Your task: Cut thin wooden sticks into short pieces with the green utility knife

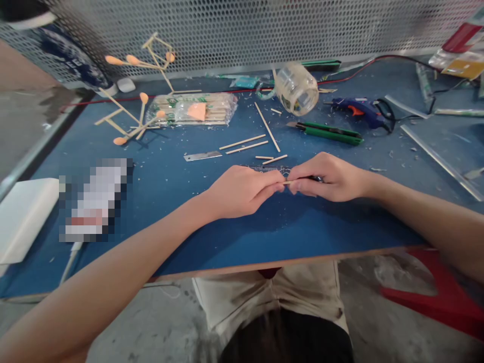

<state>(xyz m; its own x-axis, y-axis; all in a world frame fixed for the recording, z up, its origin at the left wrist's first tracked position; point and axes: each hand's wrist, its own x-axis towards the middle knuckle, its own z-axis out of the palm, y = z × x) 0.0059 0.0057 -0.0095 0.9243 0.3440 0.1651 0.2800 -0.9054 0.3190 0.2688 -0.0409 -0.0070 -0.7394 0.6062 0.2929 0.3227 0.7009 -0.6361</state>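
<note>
My left hand (245,189) and my right hand (328,176) meet near the front of the blue table. Both are closed in a pinch on a thin wooden stick (286,182), of which only a short bit shows between the fingertips. Under and behind the hands lies a clear ruler (260,169) with dark markings, mostly covered. Just beyond the fingers are two short stick pieces, one of them a slanted piece (275,159). Longer sticks (246,147) and a loose cutter blade (203,156) rest farther back.
A green utility knife (328,133), a blue glue gun (359,110) and a tipped glass mug (297,89) lie at the back right. Bagged sticks (196,108) and stick frames with orange tips (130,123) stand back left. A blurred-out phone (98,199) lies left.
</note>
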